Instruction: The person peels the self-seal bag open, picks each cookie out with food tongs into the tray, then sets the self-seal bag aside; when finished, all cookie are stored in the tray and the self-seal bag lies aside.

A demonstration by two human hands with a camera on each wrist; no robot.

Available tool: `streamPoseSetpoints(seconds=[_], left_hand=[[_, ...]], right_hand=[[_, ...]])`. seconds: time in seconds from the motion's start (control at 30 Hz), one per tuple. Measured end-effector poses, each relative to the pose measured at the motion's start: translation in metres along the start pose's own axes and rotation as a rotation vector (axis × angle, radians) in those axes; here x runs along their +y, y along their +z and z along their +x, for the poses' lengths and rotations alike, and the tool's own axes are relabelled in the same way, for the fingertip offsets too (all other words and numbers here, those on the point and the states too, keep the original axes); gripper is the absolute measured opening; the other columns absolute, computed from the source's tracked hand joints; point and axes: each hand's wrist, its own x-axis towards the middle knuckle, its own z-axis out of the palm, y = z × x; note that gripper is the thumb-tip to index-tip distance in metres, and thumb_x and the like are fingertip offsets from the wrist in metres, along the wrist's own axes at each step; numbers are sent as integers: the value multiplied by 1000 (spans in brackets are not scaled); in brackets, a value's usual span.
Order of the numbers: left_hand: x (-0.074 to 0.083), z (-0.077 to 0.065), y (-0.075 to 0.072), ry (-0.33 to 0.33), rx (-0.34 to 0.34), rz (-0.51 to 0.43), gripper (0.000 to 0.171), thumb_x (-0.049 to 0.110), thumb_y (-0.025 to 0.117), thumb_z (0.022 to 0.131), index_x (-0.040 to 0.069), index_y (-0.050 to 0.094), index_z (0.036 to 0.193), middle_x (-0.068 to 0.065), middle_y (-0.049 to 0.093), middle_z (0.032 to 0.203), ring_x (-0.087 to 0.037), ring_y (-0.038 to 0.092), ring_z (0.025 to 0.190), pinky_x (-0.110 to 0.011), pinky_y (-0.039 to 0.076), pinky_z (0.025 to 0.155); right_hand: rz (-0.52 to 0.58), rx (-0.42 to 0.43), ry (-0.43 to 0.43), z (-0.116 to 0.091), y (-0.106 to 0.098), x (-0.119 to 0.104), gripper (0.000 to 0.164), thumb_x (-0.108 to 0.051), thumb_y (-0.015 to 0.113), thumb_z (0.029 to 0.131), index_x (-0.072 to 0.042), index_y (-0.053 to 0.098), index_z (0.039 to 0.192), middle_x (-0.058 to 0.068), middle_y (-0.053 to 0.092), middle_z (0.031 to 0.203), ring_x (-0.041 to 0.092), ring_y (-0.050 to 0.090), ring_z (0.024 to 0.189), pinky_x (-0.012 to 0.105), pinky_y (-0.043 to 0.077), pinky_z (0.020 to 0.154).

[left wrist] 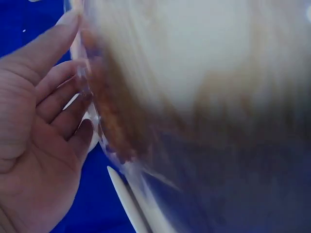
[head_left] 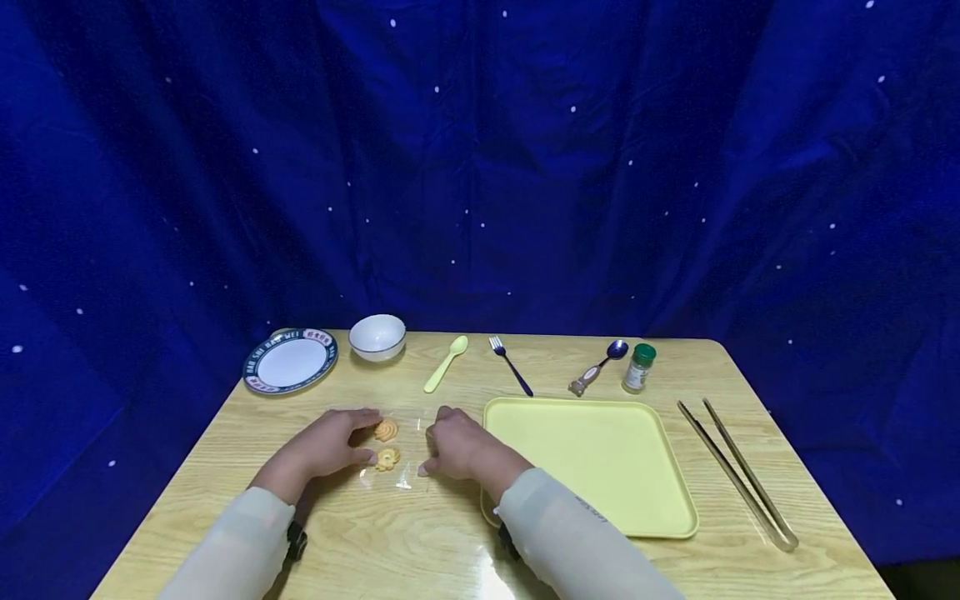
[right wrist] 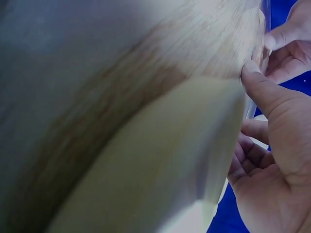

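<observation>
A clear plastic bag (head_left: 408, 425) with two round piped cookies, a swirled cookie (head_left: 386, 430) and a flower-shaped cookie (head_left: 387, 459), lies flat between the two hands. From the left, my left hand (head_left: 330, 443) touches the bag beside the cookies, thumb and forefinger spread apart. The left wrist view shows its thumb (left wrist: 65, 26) at the plastic's edge, fingers fairly straight. At the bag's other side, my right hand (head_left: 467, 448) holds the edge with bent fingers, fingertips mostly hidden from above. Its thumb (right wrist: 252, 73) rests by the bag in the right wrist view.
A yellow tray (head_left: 585, 467) lies under the right forearm. Along the back stand a patterned plate (head_left: 291, 362), white bowl (head_left: 377, 337), yellow spoon (head_left: 446, 365), fork (head_left: 512, 365), bear-handled spoon (head_left: 597, 368) and green-capped jar (head_left: 639, 368). Metal tongs (head_left: 738, 475) lie at right.
</observation>
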Motion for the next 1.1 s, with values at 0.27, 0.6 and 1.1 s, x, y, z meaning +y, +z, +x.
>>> streamPoseSetpoints(seconds=[0.27,0.6,1.1], left_hand=[[-2,7,3,-7,112,60,34,16,80,88,9,75,121,-10,73,125,-33,64,124,-51,49,109],[0,15,8,-28,162,185,11,13,80,88,14,81,100,-3,78,106,-27,73,106,-45,57,96],[2,16,9,-57,190,184,9,18,80,89,16,82,98,-1,78,104,-26,72,105,-45,57,96]], right_hand=[[-4,7,-1,-1,-1,-1,42,-56,79,83,-20,59,71,-1,57,109,18,60,104,29,54,96],[8,4,6,-2,0,-1,42,-56,80,83,-21,60,73,-1,57,110,18,59,106,29,54,97],[13,2,21,-2,-1,-2,39,-56,80,82,-18,71,89,-1,57,112,19,60,109,28,53,99]])
